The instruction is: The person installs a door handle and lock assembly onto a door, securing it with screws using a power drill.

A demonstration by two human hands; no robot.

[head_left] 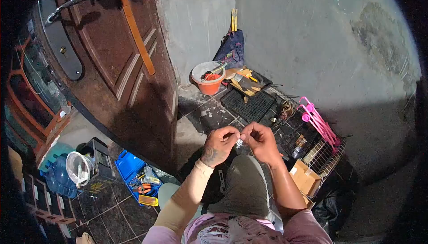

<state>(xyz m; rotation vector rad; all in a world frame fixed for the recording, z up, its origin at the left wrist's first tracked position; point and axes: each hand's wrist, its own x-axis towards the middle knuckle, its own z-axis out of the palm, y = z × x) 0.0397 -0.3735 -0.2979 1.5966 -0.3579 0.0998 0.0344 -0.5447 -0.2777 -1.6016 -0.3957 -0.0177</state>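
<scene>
My left hand [219, 146] and my right hand [260, 143] meet in front of my knees, thumbs and forefingers pinched together at the tips. Just below the touching fingertips shows a small silvery-white piece [239, 143], too small to name. Both hands are closed, and their fingers partly hide it. Beneath them is my raised knee in grey trousers [247, 181]. To the left on the floor lies a blue toolbox [126, 163], open, with orange-handled pliers [143, 188] and a yellow case [148, 200] at its near edge.
A brown door [129, 83] stands at the left. Near the wall corner are an orange bucket [209, 87] and a black plastic tray [248, 104]. On the right, pink hangers [318, 121] lean at a wire rack [327, 155] beside a cardboard box [305, 177].
</scene>
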